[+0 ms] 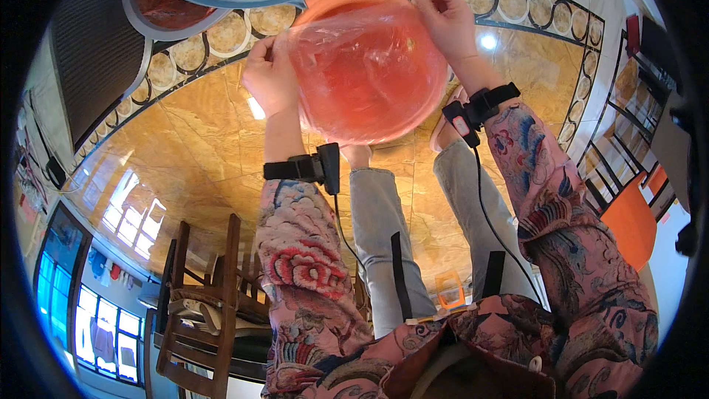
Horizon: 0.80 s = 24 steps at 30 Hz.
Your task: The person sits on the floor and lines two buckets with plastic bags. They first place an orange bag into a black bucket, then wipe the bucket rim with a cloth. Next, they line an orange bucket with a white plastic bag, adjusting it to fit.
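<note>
Between my two hands a red plastic bag (371,77) is spread wide, with a thin, translucent, shiny film. An orange rim shows at its far edge; whether it is part of the bag or a vessel I cannot tell. My left hand (271,75) has its fingers closed on the bag's left edge. On the opposite side my right hand (447,19) pinches the upper right edge. Just beyond the bag is a grey-blue plastic ring (238,1), partly cut off by the picture's top. Straps with small cabled devices circle both wrists.
A grey-rimmed bin (138,22) lined with red plastic stands at upper left, beside a dark ribbed panel (91,44). Glossy tan floor tiles (210,122) with a patterned border lie below. A wooden chair (227,288) is at lower left, an orange seat (628,221) at right.
</note>
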Tool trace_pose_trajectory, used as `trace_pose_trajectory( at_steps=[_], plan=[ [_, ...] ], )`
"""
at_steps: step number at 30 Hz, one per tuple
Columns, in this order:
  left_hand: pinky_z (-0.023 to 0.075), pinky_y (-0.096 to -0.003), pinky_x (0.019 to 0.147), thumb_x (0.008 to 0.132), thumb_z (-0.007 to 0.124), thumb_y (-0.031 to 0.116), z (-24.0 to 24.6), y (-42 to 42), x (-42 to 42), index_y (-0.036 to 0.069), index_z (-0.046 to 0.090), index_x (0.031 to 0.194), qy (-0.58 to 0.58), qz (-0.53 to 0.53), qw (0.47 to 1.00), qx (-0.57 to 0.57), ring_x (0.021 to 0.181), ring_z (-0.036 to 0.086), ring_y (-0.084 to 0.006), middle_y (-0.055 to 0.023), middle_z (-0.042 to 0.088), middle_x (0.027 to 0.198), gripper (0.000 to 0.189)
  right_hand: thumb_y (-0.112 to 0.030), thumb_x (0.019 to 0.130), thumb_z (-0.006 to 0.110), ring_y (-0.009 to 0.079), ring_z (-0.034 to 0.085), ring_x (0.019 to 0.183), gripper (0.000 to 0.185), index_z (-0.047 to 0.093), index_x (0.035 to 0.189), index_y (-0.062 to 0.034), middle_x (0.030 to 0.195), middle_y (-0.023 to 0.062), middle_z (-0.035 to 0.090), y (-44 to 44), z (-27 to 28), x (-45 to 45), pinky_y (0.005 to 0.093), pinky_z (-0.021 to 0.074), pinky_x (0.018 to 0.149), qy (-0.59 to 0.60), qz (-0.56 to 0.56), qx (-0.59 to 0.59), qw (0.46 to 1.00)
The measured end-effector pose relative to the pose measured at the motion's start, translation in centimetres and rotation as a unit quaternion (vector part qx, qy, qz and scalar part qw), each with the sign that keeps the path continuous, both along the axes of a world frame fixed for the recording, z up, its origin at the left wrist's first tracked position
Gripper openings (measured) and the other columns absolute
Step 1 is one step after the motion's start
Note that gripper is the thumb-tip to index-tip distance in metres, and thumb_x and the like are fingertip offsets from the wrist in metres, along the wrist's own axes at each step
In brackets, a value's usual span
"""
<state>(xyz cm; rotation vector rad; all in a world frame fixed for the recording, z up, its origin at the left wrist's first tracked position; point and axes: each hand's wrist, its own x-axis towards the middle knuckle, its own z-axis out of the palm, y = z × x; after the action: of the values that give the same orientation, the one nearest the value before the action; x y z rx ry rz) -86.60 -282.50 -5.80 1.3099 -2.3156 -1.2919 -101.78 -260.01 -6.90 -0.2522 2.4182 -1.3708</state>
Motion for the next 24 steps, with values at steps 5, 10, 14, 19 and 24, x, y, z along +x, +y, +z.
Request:
trace_pose_trajectory(
  at_steps=[5,10,14,19,24],
  plan=[
    [0.0518,-0.0360,0.075,0.091,0.063,0.016,0.4,0.3,0.0,0.004,0.071,0.100,0.026,-0.150,0.986,-0.069,0.083,0.066,-0.0311,-0.0141,0.069,0.095,0.017,-0.027,0.084,0.075,0.0207,0.060,0.072,0.028,0.061,0.086,-0.0035,0.083,0.0096,0.062,0.6,1.1,1.9,0.0320,0.0496,0.066,0.015,0.102,0.092,0.990],
    [0.0518,-0.0375,0.074,0.091,0.060,0.013,0.8,1.6,0.3,0.004,0.069,0.102,0.042,-0.150,0.985,-0.073,0.084,0.065,-0.0323,-0.0146,0.067,0.095,0.017,-0.025,0.076,0.079,0.0308,0.058,0.097,0.027,0.065,0.089,-0.0064,0.104,0.0104,0.060,1.2,3.7,4.8,0.0389,0.0496,0.081,0.198,0.179,0.107,0.958],
    [0.0520,-0.0371,0.075,0.090,0.060,0.010,1.0,1.5,0.2,0.005,0.069,0.102,0.048,-0.141,0.987,-0.062,0.085,0.065,-0.0326,-0.0136,0.067,0.097,0.016,-0.022,0.076,0.079,0.0300,0.058,0.098,0.024,0.066,0.090,-0.0066,0.111,0.0092,0.059,0.9,5.0,5.9,0.0383,0.0496,0.083,0.198,0.220,0.137,0.945],
    [0.0534,-0.0360,0.075,0.087,0.064,0.008,1.4,1.8,-0.1,0.006,0.070,0.100,0.100,-0.198,0.969,-0.107,0.086,0.065,-0.0310,-0.0112,0.067,0.096,0.015,-0.013,0.083,0.072,0.0310,0.058,0.096,0.013,0.065,0.092,-0.0061,0.117,0.0096,0.058,1.1,4.4,6.7,0.0379,0.0501,0.082,0.211,0.182,0.090,0.956],
    [0.0541,-0.0361,0.072,0.086,0.067,0.011,1.5,2.0,-0.6,0.005,0.069,0.095,0.110,-0.269,0.931,-0.219,0.085,0.065,-0.0300,-0.0106,0.067,0.093,0.011,-0.007,0.087,0.065,0.0335,0.059,0.086,0.012,0.060,0.097,-0.0046,0.102,0.0138,0.060,1.2,2.8,6.9,0.0375,0.0505,0.075,0.097,0.043,0.065,0.992]
  ],
)
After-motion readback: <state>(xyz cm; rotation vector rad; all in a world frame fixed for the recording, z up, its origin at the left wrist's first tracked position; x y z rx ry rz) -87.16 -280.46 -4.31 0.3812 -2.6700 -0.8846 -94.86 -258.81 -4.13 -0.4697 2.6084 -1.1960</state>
